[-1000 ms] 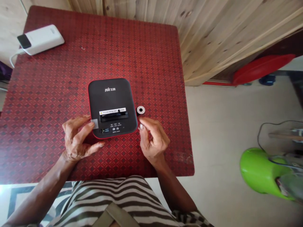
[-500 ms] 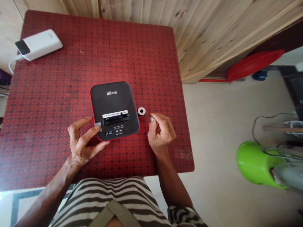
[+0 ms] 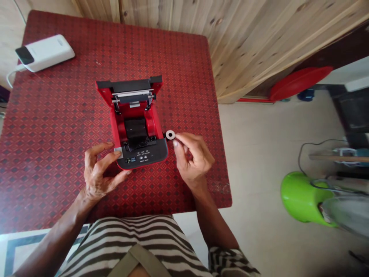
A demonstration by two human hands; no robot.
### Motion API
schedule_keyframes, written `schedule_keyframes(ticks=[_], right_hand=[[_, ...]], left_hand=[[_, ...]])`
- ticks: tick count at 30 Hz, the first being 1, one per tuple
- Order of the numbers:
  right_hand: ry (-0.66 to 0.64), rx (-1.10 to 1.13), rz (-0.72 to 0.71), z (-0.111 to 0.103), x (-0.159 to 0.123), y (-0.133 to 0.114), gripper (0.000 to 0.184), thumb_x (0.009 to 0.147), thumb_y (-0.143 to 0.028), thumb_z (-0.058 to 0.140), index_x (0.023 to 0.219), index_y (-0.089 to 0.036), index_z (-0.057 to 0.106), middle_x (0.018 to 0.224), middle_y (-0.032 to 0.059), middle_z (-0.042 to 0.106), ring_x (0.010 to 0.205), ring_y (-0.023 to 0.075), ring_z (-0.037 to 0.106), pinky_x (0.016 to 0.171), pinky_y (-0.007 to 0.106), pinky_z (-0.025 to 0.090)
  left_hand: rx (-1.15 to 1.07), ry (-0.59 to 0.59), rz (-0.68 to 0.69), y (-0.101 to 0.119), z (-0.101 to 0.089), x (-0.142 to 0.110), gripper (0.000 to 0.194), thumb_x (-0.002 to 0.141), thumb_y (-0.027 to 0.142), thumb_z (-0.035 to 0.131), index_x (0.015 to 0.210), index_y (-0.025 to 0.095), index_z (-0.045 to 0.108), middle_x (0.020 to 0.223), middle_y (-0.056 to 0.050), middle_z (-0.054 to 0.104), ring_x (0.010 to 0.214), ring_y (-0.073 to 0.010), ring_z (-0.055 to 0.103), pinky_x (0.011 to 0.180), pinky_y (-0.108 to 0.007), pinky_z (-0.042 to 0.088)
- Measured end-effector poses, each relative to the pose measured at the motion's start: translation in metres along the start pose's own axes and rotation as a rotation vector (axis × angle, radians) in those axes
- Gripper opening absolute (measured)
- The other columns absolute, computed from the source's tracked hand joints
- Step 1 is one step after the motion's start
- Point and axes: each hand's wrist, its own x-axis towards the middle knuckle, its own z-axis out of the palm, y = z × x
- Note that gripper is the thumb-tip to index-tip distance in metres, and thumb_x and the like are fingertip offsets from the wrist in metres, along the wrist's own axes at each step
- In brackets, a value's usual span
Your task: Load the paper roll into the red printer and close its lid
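Observation:
A red and black receipt or label printer (image 3: pixel 157 150) stands on the table with its lid (image 3: pixel 129 85) raised. Inside its red bay a dark roll-shaped part (image 3: pixel 136 130) shows. My left hand (image 3: pixel 99 169) spans the printer's near left corner, one finger on the grey latch (image 3: pixel 118 152) and the thumb against the front edge. Beside the printer's right side is a small white roll (image 3: pixel 170 134) with a dark core. My right hand (image 3: pixel 194 156) has its thumb and forefinger at the roll's edge, slightly apart; no closed grip on it shows.
The table (image 3: pixel 184 77) has a red patterned top. A white power bank (image 3: pixel 47 52) with a cable lies at the far left corner. Wooden panelling (image 3: pixel 178 17) rises behind. On the floor to the right stands a green stool or bucket (image 3: pixel 300 198).
The printer's lid has swung up and back, baring the red inside. My right hand has moved left to the white roll. My left hand stays at the latch.

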Motion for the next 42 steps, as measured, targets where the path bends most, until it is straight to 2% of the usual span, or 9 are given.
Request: schedule_keyframes(ticks=[4, 7, 10, 17, 25, 31, 35, 38, 42], right_hand=[[-0.361, 0.02, -0.16, 0.014, 0.06, -0.018, 0.029, 0.127, -0.009, 0.072, 0.141, -0.027, 0.091, 0.129, 0.0052, 0.098, 0.112, 0.0224, 0.092, 0.106, 0.041, 0.076], [-0.82, -0.123, -0.137, 0.043, 0.1, -0.034, 0.036, 0.127, -0.004, 0.064, 0.136, -0.022, 0.093, 0.132, 0.0097, 0.097, 0.113, 0.0249, 0.093, 0.095, 0.036, 0.071], [-1.026, -0.245, -0.119, 0.068, 0.12, -0.048, 0.041, 0.126, -0.002, 0.056, 0.138, -0.018, 0.092, 0.129, 0.0169, 0.096, 0.104, 0.0287, 0.094, 0.085, 0.038, 0.069], [-1.002, -0.308, -0.162, 0.081, 0.118, -0.044, 0.061, 0.12, 0.003, 0.055, 0.171, -0.021, 0.079, 0.14, 0.0202, 0.095, 0.104, 0.0318, 0.094, 0.09, 0.042, 0.075], [-1.062, -0.254, -0.115, 0.068, 0.123, -0.042, 0.043, 0.122, -0.003, 0.066, 0.152, -0.021, 0.091, 0.15, 0.0177, 0.094, 0.118, 0.0331, 0.093, 0.098, 0.044, 0.073], [-1.08, -0.203, -0.069, 0.061, 0.131, -0.052, 0.037, 0.123, -0.004, 0.07, 0.143, -0.023, 0.094, 0.132, 0.0134, 0.097, 0.108, 0.0292, 0.092, 0.089, 0.039, 0.066], [-1.148, -0.201, -0.016, 0.043, 0.142, -0.062, 0.036, 0.123, -0.004, 0.07, 0.144, -0.023, 0.093, 0.13, 0.0122, 0.097, 0.111, 0.0287, 0.092, 0.091, 0.037, 0.065], [-1.06, -0.055, -0.02, 0.016, 0.146, -0.061, 0.037, 0.121, -0.005, 0.071, 0.148, -0.022, 0.091, 0.136, 0.0098, 0.096, 0.112, 0.0264, 0.09, 0.096, 0.037, 0.066], [-0.693, 0.311, 0.085, -0.015, 0.141, -0.028, 0.026, 0.111, -0.018, 0.092, 0.136, -0.024, 0.094, 0.129, 0.0051, 0.095, 0.078, 0.0164, 0.074, 0.077, 0.034, 0.065]], left_hand=[[0.021, 0.002, 0.014, -0.002, 0.003, -0.002, 0.074, 0.11, 0.044, 0.104, 0.176, 0.039, 0.07, 0.154, -0.016, 0.085, 0.132, -0.0377, 0.088, 0.108, -0.055, 0.078], [0.038, 0.004, 0.026, -0.003, 0.004, -0.005, 0.082, 0.106, 0.043, 0.107, 0.178, 0.038, 0.068, 0.154, -0.015, 0.085, 0.132, -0.0371, 0.089, 0.11, -0.053, 0.077], [0.032, -0.018, 0.002, -0.003, 0.004, -0.007, 0.092, 0.104, 0.043, 0.108, 0.183, 0.036, 0.062, 0.155, -0.015, 0.086, 0.133, -0.0369, 0.089, 0.112, -0.052, 0.075], [-0.019, -0.034, -0.037, 0.004, 0.007, -0.004, 0.096, 0.111, 0.05, 0.104, 0.192, 0.036, 0.055, 0.159, -0.018, 0.084, 0.137, -0.0384, 0.088, 0.113, -0.053, 0.075], [0.006, -0.048, -0.046, 0.006, 0.007, -0.003, 0.091, 0.117, 0.053, 0.096, 0.196, 0.037, 0.052, 0.16, -0.021, 0.083, 0.139, -0.0399, 0.087, 0.109, -0.056, 0.078], [-0.024, -0.025, -0.059, 0.007, 0.009, -0.004, 0.091, 0.116, 0.053, 0.097, 0.195, 0.036, 0.054, 0.161, -0.02, 0.082, 0.14, -0.0384, 0.086, 0.112, -0.055, 0.078], [-0.017, -0.039, -0.04, 0.006, 0.008, -0.003, 0.092, 0.118, 0.055, 0.096, 0.196, 0.034, 0.053, 0.161, -0.02, 0.08, 0.142, -0.0378, 0.085, 0.116, -0.053, 0.078], [-0.027, -0.051, -0.032, 0.005, 0.007, -0.003, 0.094, 0.117, 0.053, 0.097, 0.197, 0.032, 0.052, 0.162, -0.021, 0.08, 0.143, -0.0383, 0.085, 0.117, -0.053, 0.078], [-0.073, -0.014, -0.072, 0.004, 0.011, -0.004, 0.099, 0.112, 0.055, 0.104, 0.195, 0.037, 0.054, 0.168, -0.017, 0.077, 0.147, -0.0387, 0.083, 0.121, -0.056, 0.079]])
